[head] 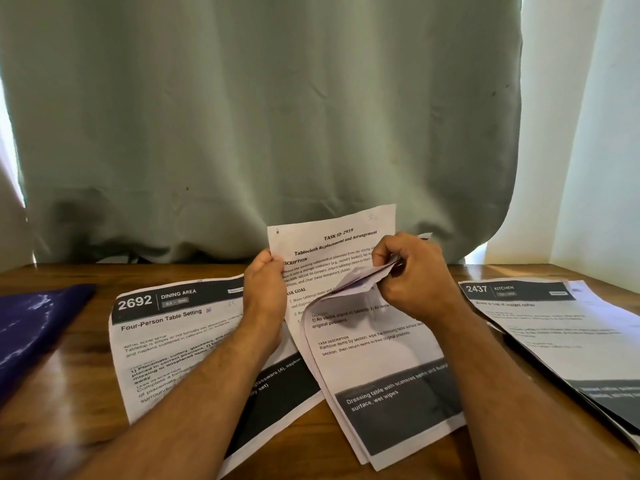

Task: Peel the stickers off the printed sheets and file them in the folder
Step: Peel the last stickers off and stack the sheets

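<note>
Step in hand, as judged: working through the middle stack, hunting for or picking at a sticker. No sticker could be made out; the pinched paper was too crumpled to tell.

Left hand gripped the left edge of the upright sheet, fingers curled round it. Right hand had its fingers closed in a pinch on the folded-over top edges of the middle stack, which curled up off the counter.

Legible writing. Upright sheet: "TASK ID: 2939", "Tablecloth Replacement and Arrangement", "TASK GOAL". Middle stack, just below the upright sheet: "TASK DESCRIPTION", "Dressing table with scattered items". Sheet 2692, left of the upright sheet, flat on the counter: "2692", "DINING AREA", "Four-Person Table Setting". Sheet 2437, well right of it: "2437", "KITCHEN", smaller print blurred.

Blue folder lay far left of the upright sheet, apart from all the paper.

Next move probably calls for separating one page cleanly, finding the sticker's edge, and lifting it without tearing the print.
</note>
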The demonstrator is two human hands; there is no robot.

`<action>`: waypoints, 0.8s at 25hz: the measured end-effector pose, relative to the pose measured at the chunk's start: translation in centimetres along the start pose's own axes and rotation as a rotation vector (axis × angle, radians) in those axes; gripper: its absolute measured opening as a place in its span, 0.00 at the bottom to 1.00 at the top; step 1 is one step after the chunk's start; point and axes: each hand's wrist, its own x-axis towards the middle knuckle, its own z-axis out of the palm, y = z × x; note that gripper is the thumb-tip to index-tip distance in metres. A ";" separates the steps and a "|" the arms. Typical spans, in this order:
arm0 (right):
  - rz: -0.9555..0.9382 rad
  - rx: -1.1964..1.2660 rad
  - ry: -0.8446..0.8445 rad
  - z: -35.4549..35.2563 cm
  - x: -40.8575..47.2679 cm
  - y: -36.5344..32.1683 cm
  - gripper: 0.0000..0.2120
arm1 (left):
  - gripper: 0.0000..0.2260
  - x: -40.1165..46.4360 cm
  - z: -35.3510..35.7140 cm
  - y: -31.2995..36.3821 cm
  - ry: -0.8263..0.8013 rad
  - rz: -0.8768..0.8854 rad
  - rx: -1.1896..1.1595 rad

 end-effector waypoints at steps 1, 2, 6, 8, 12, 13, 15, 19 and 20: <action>-0.006 -0.008 -0.001 0.0 0.0 0.0 0.11 | 0.13 0.0 0.1 -0.1 0.016 -0.005 -0.006; -0.015 -0.010 0.005 -0.1 0.1 0.0 0.11 | 0.13 0.1 0.1 -0.2 0.025 -0.008 -0.008; -0.020 0.002 0.108 0.6 0.5 -0.8 0.08 | 0.12 -0.4 0.2 0.2 -0.035 0.054 0.052; 0.019 -0.014 0.113 1.2 0.6 -1.7 0.07 | 0.12 -1.1 0.5 0.4 -0.134 0.137 0.099; 0.108 0.042 0.066 1.6 0.4 -2.7 0.21 | 0.11 -1.4 0.9 -0.1 -0.260 0.300 0.186; 0.111 0.041 0.058 1.7 0.3 -2.8 0.23 | 0.11 -1.3 0.8 -0.3 -0.273 0.322 0.214; 0.096 -0.005 0.056 1.8 0.3 -2.6 0.20 | 0.11 -1.2 0.6 -0.4 -0.298 0.325 0.242; 0.112 -0.102 0.017 1.8 0.4 -2.6 0.05 | 0.13 -0.6 -0.8 0.9 -0.256 0.266 0.405; 0.121 -0.103 0.006 1.7 0.4 -2.6 0.05 | 0.13 0.1 -1.6 1.3 -0.212 0.242 0.500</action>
